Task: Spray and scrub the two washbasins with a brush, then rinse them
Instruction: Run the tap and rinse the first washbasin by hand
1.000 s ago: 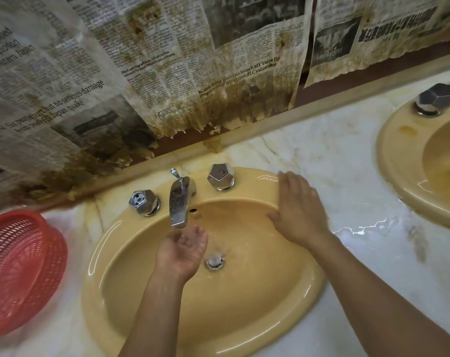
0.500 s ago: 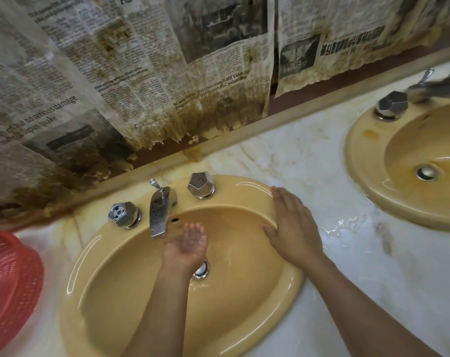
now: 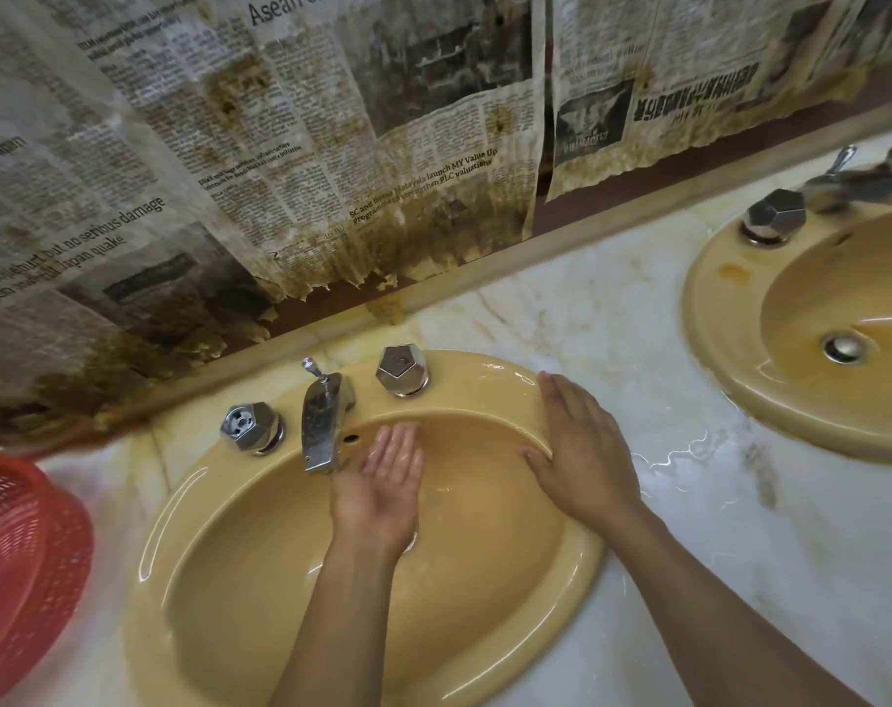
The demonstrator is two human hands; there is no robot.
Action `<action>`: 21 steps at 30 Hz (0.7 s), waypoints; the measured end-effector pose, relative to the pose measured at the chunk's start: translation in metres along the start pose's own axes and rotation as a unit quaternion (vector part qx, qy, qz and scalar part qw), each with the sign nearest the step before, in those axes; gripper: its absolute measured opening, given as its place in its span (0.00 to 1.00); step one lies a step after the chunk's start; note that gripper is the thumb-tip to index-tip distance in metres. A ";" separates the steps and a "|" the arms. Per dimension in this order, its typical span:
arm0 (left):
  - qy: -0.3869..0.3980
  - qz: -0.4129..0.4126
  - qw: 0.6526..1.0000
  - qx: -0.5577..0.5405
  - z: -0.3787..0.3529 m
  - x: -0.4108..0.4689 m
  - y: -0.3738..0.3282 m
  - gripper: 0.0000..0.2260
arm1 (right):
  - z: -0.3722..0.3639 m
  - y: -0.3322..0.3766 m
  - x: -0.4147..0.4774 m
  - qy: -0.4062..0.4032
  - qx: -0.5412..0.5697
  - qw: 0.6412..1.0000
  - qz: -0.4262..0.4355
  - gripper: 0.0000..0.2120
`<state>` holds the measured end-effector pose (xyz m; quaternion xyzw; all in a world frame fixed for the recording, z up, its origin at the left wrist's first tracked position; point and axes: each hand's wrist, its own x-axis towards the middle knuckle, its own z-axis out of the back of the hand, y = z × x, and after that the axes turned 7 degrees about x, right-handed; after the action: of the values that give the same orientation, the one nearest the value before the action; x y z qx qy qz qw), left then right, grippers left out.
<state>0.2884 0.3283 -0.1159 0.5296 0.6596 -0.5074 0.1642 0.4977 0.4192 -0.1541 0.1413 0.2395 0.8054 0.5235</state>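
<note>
newspaper (image 3: 290, 160): "no serious damage", "Japan quake" read | washbasin (image 3: 239, 568): long axis lies along counter (image 3: 612, 318) | left hand (image 3: 382, 482): grip open, cupped beside spout (image 3: 321, 426) | right hand (image 3: 581, 451): grip open, laid flat on rim

Two yellow washbasins (image 3: 239, 502) (image 3: 724, 318), two spouts (image 3: 324, 426) (image 3: 862, 183), three faceted tap knobs (image 3: 250, 428) (image 3: 402, 371) (image 3: 775, 216), two hands (image 3: 382, 487) (image 3: 581, 456), one red basket (image 3: 30, 563)

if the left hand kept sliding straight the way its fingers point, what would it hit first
Probably the back wall of the near washbasin. The left hand is cupped, palm up, beside the spout, fingers pointing up and away. Beyond lies the right tap knob. Depth is hard to judge.
</note>
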 end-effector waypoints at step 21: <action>-0.166 -0.224 0.411 0.868 0.172 0.010 -0.153 0.50 | -0.057 0.198 0.008 0.215 0.765 0.428 -0.430 0.14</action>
<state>0.0972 0.2001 -0.1222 0.1282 -0.0778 -0.9056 -0.3968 0.3136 0.3462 -0.0973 0.1852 0.8920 -0.0336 0.4111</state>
